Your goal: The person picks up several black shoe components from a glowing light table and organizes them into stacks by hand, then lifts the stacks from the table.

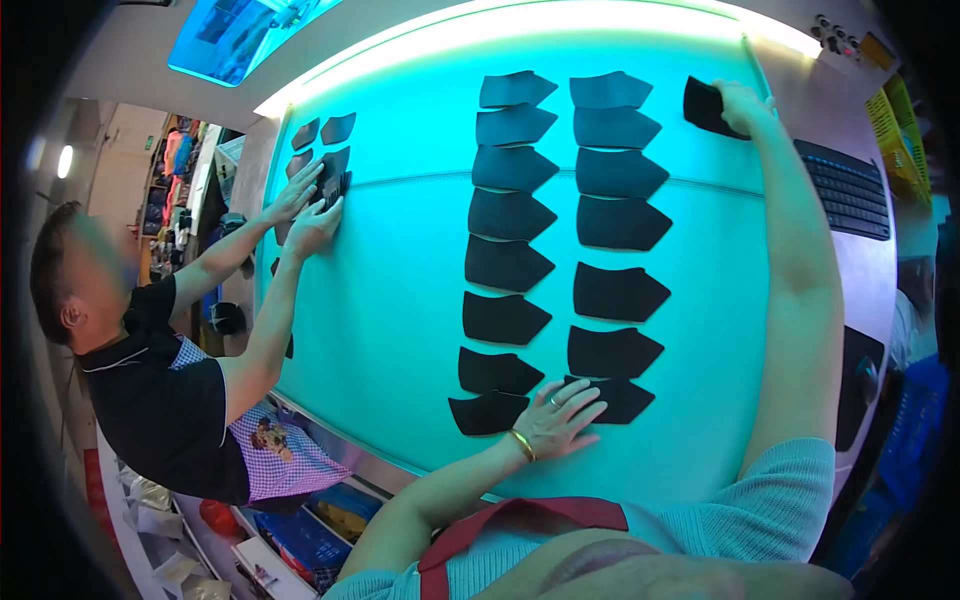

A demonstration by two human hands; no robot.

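My left hand (556, 422), with a ring and a gold bangle, lies with fingers spread on the near end of the right column of dark, pointed fabric-like pieces (628, 399). At the far right of the lit surface, my outstretched right hand (745, 106) is closed on the right end of a black flat piece (703, 106). Whether that is one piece or a small stack, I cannot tell. A left column of similar dark pieces (508, 262) runs alongside, several in a row, points facing right.
On the left a co-worker's hands (312, 225) handle dark pieces (335, 170) on the same turquoise surface (400, 290). A bright light strip (560, 18) edges the far side. A black keyboard (843, 190) and a yellow basket (893, 140) stand at right; a screen (240, 40) hangs upper left.
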